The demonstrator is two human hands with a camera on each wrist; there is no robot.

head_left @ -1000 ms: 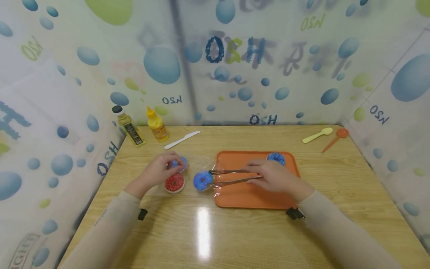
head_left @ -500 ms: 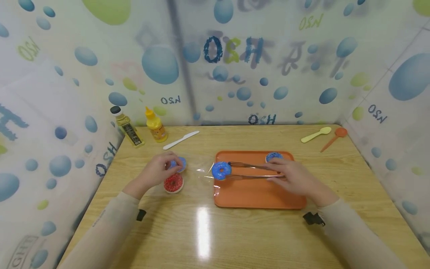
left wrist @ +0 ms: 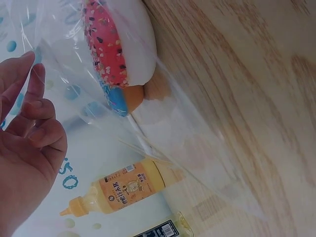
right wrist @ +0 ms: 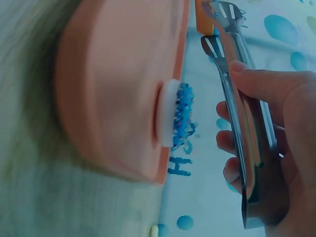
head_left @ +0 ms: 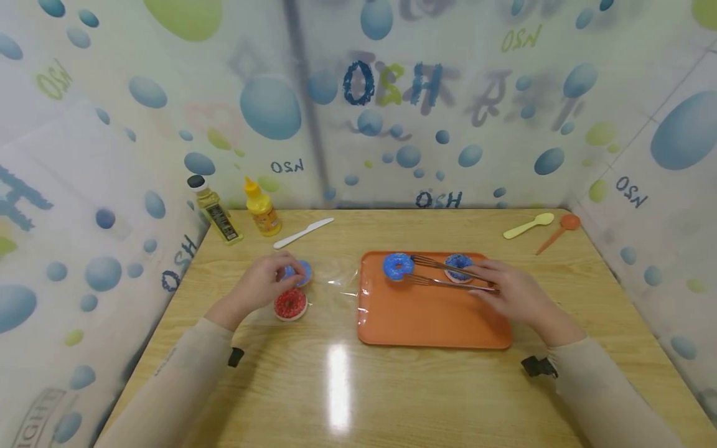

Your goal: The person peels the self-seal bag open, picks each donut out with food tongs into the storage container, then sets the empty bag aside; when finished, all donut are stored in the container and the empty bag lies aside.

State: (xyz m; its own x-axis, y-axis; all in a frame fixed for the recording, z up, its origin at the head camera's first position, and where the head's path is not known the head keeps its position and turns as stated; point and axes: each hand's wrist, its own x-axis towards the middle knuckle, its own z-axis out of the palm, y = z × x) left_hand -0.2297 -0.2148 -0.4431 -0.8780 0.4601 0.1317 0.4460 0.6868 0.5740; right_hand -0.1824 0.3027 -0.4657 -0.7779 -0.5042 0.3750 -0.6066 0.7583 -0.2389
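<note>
Two hands at work: your right hand [head_left: 506, 295] grips the tongs [right wrist: 236, 123], whose tips clasp a blue doughnut [head_left: 391, 269], apparently raised over the far left part of the orange tray [head_left: 426, 330]. Your left hand [head_left: 266, 285] pinches the clear bag [left wrist: 64, 49]. For a clean placement, squeeze lightly, lower the doughnut level, and part the tips only once its base rests flat.
</note>
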